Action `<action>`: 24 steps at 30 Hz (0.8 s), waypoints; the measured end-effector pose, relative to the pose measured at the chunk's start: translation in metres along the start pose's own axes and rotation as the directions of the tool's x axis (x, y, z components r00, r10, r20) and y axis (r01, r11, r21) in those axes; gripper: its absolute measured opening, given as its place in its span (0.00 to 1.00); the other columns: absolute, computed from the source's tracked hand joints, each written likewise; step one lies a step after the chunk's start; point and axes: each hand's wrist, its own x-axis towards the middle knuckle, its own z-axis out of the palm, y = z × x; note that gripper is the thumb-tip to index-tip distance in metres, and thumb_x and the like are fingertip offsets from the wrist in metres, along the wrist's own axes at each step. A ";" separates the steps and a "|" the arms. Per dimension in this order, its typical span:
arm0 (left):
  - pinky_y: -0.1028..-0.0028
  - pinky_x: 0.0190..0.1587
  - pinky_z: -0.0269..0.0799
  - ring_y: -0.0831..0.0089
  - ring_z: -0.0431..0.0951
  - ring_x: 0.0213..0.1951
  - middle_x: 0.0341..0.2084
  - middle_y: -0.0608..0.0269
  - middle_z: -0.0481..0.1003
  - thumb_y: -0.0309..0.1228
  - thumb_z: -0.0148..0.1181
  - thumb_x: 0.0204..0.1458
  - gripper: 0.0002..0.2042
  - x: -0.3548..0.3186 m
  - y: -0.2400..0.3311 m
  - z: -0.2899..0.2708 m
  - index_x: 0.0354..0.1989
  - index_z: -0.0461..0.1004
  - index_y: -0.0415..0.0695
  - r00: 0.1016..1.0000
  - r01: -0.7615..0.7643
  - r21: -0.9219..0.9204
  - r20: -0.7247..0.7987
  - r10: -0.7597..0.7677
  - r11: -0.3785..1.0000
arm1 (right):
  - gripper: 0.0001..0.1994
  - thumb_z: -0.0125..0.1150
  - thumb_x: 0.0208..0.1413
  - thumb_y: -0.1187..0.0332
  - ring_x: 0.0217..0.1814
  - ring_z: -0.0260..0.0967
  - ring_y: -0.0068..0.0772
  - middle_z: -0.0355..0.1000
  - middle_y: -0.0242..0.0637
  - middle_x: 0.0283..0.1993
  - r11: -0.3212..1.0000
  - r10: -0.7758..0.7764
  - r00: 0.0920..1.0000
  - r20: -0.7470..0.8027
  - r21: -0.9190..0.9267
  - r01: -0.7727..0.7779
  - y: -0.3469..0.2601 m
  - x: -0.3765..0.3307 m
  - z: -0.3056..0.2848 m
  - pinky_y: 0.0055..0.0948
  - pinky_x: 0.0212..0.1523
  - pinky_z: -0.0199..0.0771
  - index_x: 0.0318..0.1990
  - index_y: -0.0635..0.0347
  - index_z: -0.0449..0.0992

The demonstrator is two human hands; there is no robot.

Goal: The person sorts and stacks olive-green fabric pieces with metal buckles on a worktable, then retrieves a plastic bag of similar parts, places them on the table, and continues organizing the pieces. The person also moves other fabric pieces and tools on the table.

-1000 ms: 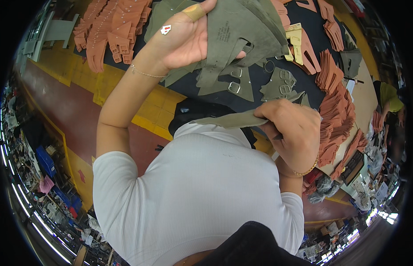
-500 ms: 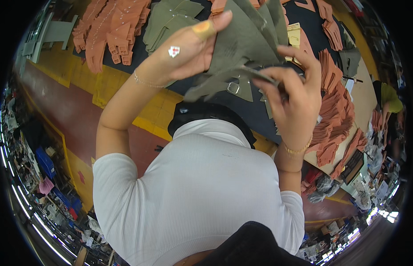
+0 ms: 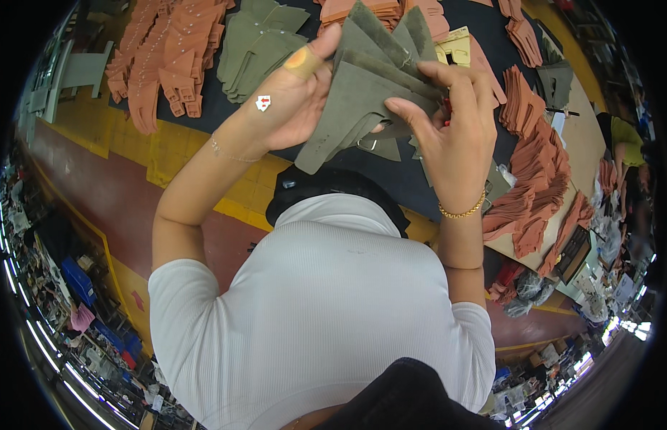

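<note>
A fanned bundle of grey-green cut panels [image 3: 362, 89], flat and pointed with a curved notch, is held up above the table. My left hand [image 3: 290, 107] supports its left edge, thumb stretched upward along the side and fingers partly hidden behind the panels. On its right side, my right hand [image 3: 459, 132] grips the panels between thumb and bent fingers. Something small and red shows among the right fingers; its kind I cannot make out. Below the bundle, a green piece with a metal buckle [image 3: 368, 144] lies on the dark tabletop.
Stacks of orange-brown strap pieces [image 3: 183, 57] lie at the far left, beside a pile of green panels [image 3: 258, 50]. A pale yellow pattern piece [image 3: 455, 46] sits behind my right hand. More orange-brown pieces [image 3: 537, 186] cover the table's right side.
The panels have swung from a loose, blurred spread into a steadier fan with their faces showing. My right thumb has moved onto them, and both hands have shifted slightly left.
</note>
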 end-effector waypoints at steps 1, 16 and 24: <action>0.53 0.54 0.74 0.58 0.71 0.58 0.59 0.48 0.66 0.62 0.35 0.60 0.39 0.001 0.000 -0.002 0.65 0.57 0.38 0.999 0.032 -0.076 0.036 -0.029 0.997 | 0.17 0.73 0.42 0.68 0.29 0.73 0.30 0.69 0.29 0.35 1.000 -0.002 1.000 0.008 0.017 0.002 0.001 0.000 0.000 0.26 0.23 0.71 0.41 0.55 0.74; 0.61 0.45 0.81 0.50 0.77 0.49 0.49 0.45 0.73 0.45 0.43 0.64 0.25 0.021 0.012 -0.024 0.59 0.62 0.33 0.998 0.012 -0.148 0.057 -0.003 0.989 | 0.08 0.61 0.36 0.74 0.23 0.68 0.28 0.75 0.29 0.31 0.930 -0.363 0.851 0.379 0.096 0.354 -0.029 -0.025 -0.041 0.26 0.23 0.64 0.29 0.56 0.73; 0.61 0.47 0.78 0.49 0.76 0.50 0.51 0.44 0.72 0.48 0.41 0.65 0.28 0.018 0.016 -0.017 0.60 0.62 0.34 0.997 0.001 -0.087 0.083 0.006 0.996 | 0.09 0.64 0.34 0.68 0.19 0.60 0.22 0.67 0.24 0.24 0.916 -0.401 0.876 0.269 0.100 0.389 -0.028 -0.027 -0.036 0.23 0.18 0.59 0.29 0.53 0.76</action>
